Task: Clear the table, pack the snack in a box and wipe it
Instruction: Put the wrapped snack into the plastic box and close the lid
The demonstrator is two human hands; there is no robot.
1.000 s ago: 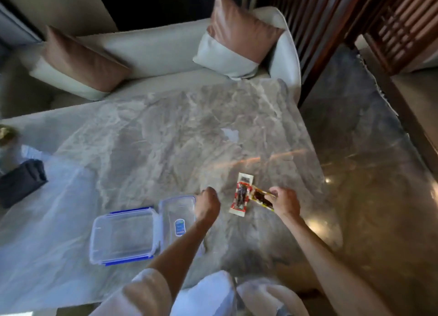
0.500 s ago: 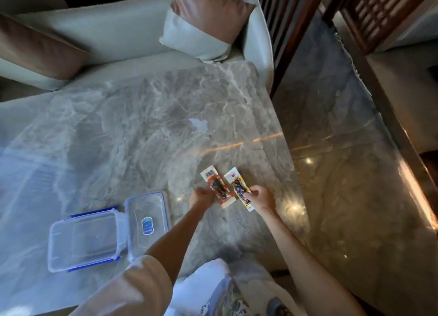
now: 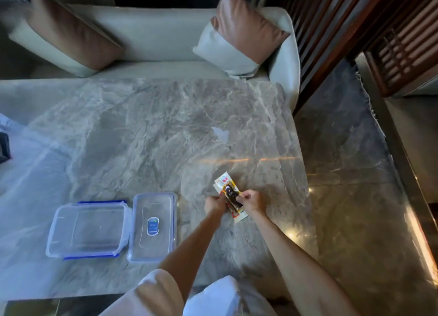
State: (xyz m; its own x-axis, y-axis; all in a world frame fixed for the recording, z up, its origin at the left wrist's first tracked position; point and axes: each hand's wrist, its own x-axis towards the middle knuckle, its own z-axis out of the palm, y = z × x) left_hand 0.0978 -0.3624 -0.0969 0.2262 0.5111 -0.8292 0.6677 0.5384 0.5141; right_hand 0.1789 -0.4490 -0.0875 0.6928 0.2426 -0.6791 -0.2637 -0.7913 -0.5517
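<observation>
Left hand [image 3: 214, 203] and right hand [image 3: 251, 200]: both closed on stacked snack packets [image 3: 231, 196], centre-right of frame, likely gathered for packing. Open box [image 3: 86, 229], lid [image 3: 152, 225] beside: lower left, on table [image 3: 142, 138].

Both hands [image 3: 233, 203] together, fingers pinched

The scene is dim and cool-toned, with soft blur throughout. A bluish sheen washes over the left part of the desk [image 3: 35, 185], while warm orange light glares off the polished floor [image 3: 355, 197] at the right edge and draws a thin bright streak across the marble. The cushions [image 3: 71, 38] at the top are smeared (motion blur, it seems). Wide-angle bending curves the sofa [image 3: 284, 62] and the frame edges.
</observation>
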